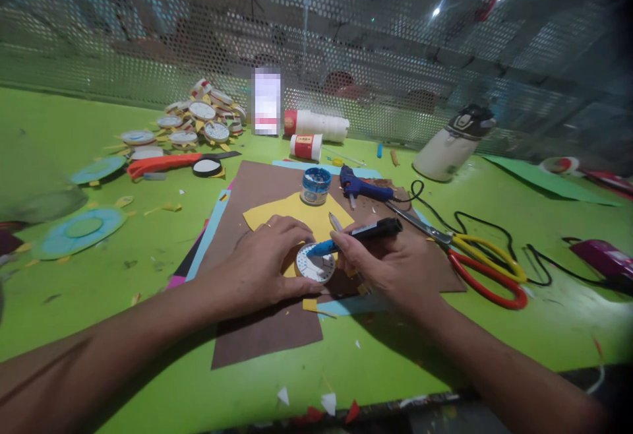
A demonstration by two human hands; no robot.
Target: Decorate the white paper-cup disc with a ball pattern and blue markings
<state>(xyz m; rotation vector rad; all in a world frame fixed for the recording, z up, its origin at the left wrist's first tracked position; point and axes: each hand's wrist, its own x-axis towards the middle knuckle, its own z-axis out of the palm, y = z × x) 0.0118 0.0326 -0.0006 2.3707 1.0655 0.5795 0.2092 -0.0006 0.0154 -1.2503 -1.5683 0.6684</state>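
Observation:
My left hand point(270, 259) curls around a small white round disc point(320, 270), steadying it between thumb and fingers. Blue dots and thin dark lines cover part of the disc's face. My right hand point(388, 256) grips a marker point(368, 231) with a black rear and a blue front, its tip at the disc's surface. A thin pale stick with a pointed end point(335, 221) also pokes up by my right fingers; I cannot tell its kind. Beneath lie yellow paper point(271, 212) and brown sheets point(262, 341). Just beyond stands a blue-stained jar point(316, 187).
A blue glue gun point(368, 186) with a black cord and large scissors point(475, 252) lie at right. Behind are paper cups point(316, 125), a lit phone point(266, 101) and a pale bottle point(450, 147). At left sit piled discs point(202, 112) and an orange cutter point(168, 163).

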